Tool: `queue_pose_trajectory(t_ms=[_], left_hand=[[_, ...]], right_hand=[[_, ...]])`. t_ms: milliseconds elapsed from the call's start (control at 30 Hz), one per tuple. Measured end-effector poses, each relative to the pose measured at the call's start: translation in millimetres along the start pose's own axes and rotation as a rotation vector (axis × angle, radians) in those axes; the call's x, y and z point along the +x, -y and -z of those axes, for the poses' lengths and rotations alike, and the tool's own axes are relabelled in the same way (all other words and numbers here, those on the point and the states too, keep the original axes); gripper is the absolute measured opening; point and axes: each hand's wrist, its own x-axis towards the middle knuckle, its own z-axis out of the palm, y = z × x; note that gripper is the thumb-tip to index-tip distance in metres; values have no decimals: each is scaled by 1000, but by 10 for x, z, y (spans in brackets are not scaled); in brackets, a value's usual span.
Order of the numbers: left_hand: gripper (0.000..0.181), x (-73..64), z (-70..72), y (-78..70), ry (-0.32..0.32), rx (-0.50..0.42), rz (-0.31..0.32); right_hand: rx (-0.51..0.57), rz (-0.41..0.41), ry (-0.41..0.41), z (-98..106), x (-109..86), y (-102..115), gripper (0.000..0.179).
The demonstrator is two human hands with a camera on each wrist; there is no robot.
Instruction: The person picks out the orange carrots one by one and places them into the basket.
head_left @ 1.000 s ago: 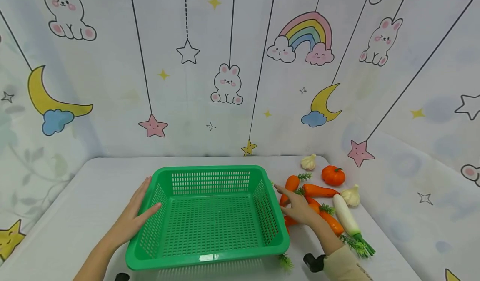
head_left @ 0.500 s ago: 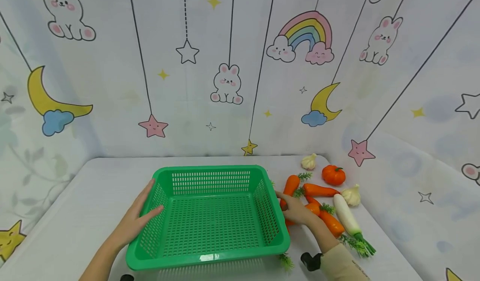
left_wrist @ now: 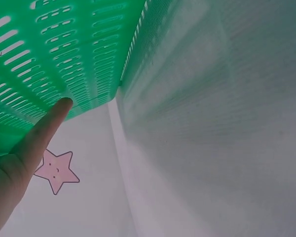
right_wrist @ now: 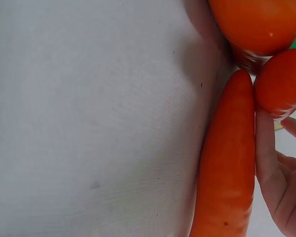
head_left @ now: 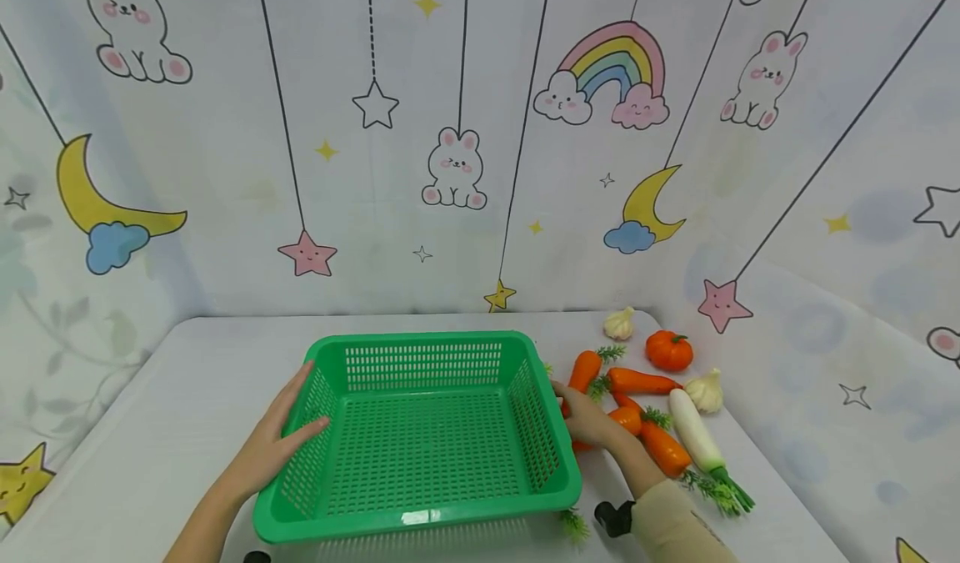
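Note:
The green slotted basket (head_left: 423, 446) stands on the table in the head view. At its left side is my left hand (head_left: 266, 446), thumb (head_left: 307, 431) reaching over the rim, other fingers straight along the outer wall. In the left wrist view one extended finger (left_wrist: 49, 123) lies against the slotted wall (left_wrist: 69, 49). My right hand (head_left: 588, 417) is bent down beside the basket's right wall, among the carrots (head_left: 662, 448). In the right wrist view its fingertips (right_wrist: 264, 123) meet on a carrot's rounded end (right_wrist: 281, 84); a longer carrot (right_wrist: 227, 168) lies alongside.
Right of the basket lie several orange carrots (head_left: 641, 381) with green tops, a white radish (head_left: 693, 425), an orange pumpkin (head_left: 669, 351) and two garlic bulbs (head_left: 705, 391). Another garlic bulb (head_left: 618, 324) is the farther one. A patterned curtain (head_left: 375, 171) borders the table (head_left: 210, 379).
My right hand has moved down and inward beside the basket, its outstretched fingers now bent among the carrots. The left hand has slid slightly along the left wall. The basket has not moved.

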Motion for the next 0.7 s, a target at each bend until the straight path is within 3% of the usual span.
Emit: queue_pose_trajectory(t_ms=[167,433,700], left_hand=[[76,-9,-4,-8,1,2,3],[74,-4,-9,-8,-5,17,-29],[72,-1,0,6,-12,20,-43]], right_hand=[[14,-71,12,-3,4,-32,67],[91,-96,13,37,-25,-13,72],[107,-128,-39,117,-44,-5,76]])
